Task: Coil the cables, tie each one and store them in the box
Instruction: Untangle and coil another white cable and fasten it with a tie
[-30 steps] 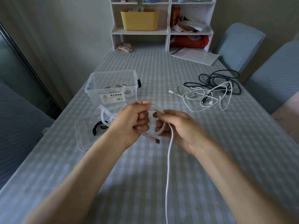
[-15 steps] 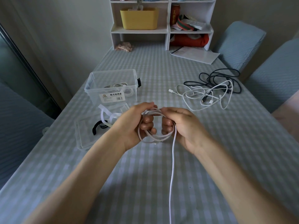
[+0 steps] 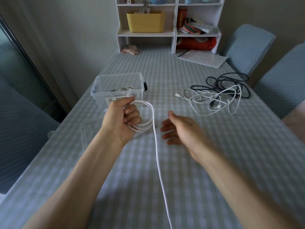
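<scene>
Fingers of the left hand (image 3: 121, 120) curl tight around a bundle of loops of the white cable (image 3: 149, 113), gripping the coil above the table (image 3: 189, 187). From the coil, one long loose strand drops toward the viewer and runs out of the bottom of the picture. The right hand (image 3: 179, 129) hangs just beside that strand, fingers relaxed and spread, palm turned to the left, holding nothing and not touching the cable.

Behind the left hand stands the clear plastic box (image 3: 118, 87), open at the top, with some coiled white cable already lying inside. Its clear lid (image 3: 89, 134) lies flat on the table, partly hidden under the left forearm. Well off to the right, a tangle of white cables (image 3: 212, 100) lies loose on the checked cloth, overlapped at the far side by a tangle of black cable (image 3: 231, 81).

At the far end stand a white shelf unit (image 3: 175, 33) holding a yellow bin (image 3: 146, 22), and some papers (image 3: 203, 58) lie near it.
</scene>
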Demonstrator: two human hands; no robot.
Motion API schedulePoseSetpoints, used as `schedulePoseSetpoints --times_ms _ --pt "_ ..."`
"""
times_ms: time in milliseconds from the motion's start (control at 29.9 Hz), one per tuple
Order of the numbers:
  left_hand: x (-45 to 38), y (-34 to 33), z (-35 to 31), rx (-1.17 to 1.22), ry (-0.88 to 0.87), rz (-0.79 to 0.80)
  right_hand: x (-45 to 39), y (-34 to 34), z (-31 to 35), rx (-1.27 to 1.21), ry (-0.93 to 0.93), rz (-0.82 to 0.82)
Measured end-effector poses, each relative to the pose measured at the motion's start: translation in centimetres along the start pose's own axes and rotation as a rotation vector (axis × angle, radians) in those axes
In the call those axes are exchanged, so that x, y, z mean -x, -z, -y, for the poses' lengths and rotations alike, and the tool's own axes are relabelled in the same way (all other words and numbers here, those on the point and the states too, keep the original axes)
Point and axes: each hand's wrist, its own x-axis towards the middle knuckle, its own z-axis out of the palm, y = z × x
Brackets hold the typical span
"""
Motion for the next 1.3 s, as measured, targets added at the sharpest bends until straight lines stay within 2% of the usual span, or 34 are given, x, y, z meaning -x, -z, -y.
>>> schedulePoseSetpoints --times_ms 100,200,267,367,434,568,634,735,868,1035,1135,1202,1302 --pt "-0.1 0.2 -0.1 0.029 -0.07 -0.064 0.9 -0.4 0.4 0.016 -0.026 0.075" --pt "-0.1 0.1 0.4 -0.055 -0.151 -0.157 2.1 -0.7 1.0 0.147 0.09 0.11" --pt "0.0 0.0 0.5 -0.112 -0.157 -0.153 2.4 -1.0 0.9 0.299 0.156 0.084" --pt "0.1 0.0 0.0 -0.066 -0.038 -0.074 1.4 -0.8 -0.4 0.585 0.347 -0.103" --pt "0.1 0.0 -0.3 0.025 0.071 0.002 0.7 -0.5 -1.2 0.592 0.464 -0.151" --pt "0.1 -0.2 -0.4 0.17 0.203 0.139 -0.4 0.1 -2.1 0.683 0.677 -0.046" --pt "0.2 -0.2 -0.4 0.228 0.233 0.189 -0.3 0.0 -2.0 0.728 0.716 0.0" --pt "0.0 0.0 -0.3 0.251 0.225 0.168 -0.2 -0.4 -1.9 0.626 0.704 -0.006" --pt "-0.7 0.4 0.4 0.188 0.138 0.041 -0.1 -0.2 -1.7 0.497 0.672 -0.05" --pt "-0.8 0.5 0.6 0.138 0.046 -0.068 0.3 0.2 -0.8 0.068 0.359 0.19" --pt "-0.7 0.3 1.2 0.034 -0.06 -0.164 0.3 0.6 -0.5 -0.124 0.247 0.321" --pt "-0.4 0.0 1.6 -0.035 -0.107 -0.194 0.3 0.8 -0.5 -0.162 0.216 0.359" --pt "0.1 -0.4 1.9 -0.138 -0.152 -0.213 0.2 0.7 -0.6 -0.149 0.257 0.321"
